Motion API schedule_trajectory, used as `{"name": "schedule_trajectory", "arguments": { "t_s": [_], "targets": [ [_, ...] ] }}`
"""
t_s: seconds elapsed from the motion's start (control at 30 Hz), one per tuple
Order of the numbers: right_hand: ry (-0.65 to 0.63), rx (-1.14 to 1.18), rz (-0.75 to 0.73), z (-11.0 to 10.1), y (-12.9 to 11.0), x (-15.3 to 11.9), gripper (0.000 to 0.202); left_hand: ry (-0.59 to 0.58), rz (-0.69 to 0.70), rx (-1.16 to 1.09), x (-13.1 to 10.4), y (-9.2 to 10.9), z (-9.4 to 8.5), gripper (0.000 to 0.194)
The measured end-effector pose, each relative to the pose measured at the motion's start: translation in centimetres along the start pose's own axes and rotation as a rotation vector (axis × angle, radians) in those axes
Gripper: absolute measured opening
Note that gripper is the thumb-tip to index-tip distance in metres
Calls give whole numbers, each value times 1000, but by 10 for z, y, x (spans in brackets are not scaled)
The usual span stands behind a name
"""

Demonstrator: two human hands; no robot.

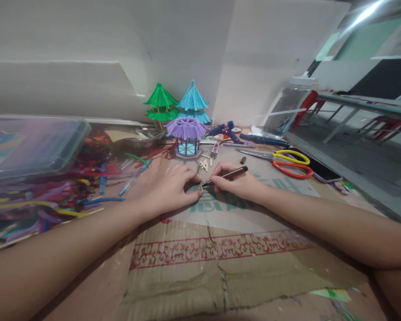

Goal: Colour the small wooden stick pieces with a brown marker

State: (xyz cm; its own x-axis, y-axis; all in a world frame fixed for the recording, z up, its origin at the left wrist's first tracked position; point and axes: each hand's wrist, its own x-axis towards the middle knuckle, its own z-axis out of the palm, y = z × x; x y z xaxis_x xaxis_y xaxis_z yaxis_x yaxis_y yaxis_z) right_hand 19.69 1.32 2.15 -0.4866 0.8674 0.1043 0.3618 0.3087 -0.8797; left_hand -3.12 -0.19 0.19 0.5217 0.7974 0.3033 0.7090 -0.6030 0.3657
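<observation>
Head view: a short pale stick is pinned to the cardboard sheet by the left hand, fingers closed on it; a dark pen is gripped in the right hand, tip at the stick (marking appears in hand; a steady stroke is judged next); scissors, glue gun and purple pavilion lie well apart.

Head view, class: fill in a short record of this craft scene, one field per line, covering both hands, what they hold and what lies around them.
left hand: pins a small stick piece on the cardboard
right hand: grips a dark pen, tip at the stick piece
behind hands: purple pavilion, green pavilion, blue pavilion
right side: scissors, glue gun
left side: coloured straws
</observation>
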Motion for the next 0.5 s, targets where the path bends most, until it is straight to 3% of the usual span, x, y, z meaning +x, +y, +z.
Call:
{"name": "schedule_trajectory", "arguments": {
  "t_s": [0.5],
  "targets": [
    [-27,27,16,0,0,0,17,5,7,16,0,0,1,21]
  ]
}}
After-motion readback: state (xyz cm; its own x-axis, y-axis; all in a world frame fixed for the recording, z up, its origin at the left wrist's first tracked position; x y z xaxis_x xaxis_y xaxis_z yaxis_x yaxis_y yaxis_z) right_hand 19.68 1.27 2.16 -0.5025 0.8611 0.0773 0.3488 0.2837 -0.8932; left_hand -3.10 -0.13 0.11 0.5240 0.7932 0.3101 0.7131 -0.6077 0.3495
